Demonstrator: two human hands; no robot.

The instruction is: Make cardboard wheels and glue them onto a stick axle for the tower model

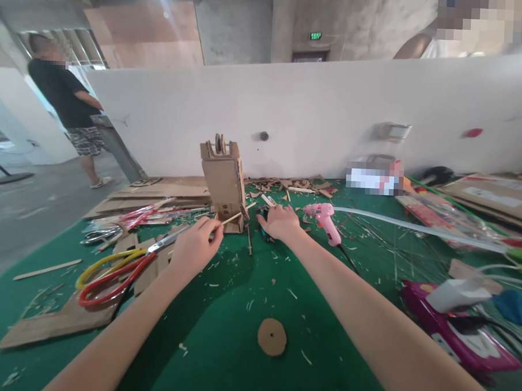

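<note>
Pinched in my left hand (197,243) is a thin wooden stick (232,219), its far end in front of the lower part of an upright cardboard structure (222,185). Small cardboard discs (220,143) sit at that structure's top. My right hand (281,221) is palm down with bent fingers over a dark tool with teal parts (265,236), mostly hidden beneath it. A short stick (250,241) lies between my hands. Left of my left hand are large scissors (119,273) with red and yellow handles. Nearer me lies a round cardboard disc (272,337) with a small centre hole.
A pink glue gun (327,220) with a long glue stick lies right of my right hand. A magenta case (458,336) with a white plug stands at the right. Cardboard scraps (304,187) line the white partition (307,117). One person (64,100) stands beyond the table's left side.
</note>
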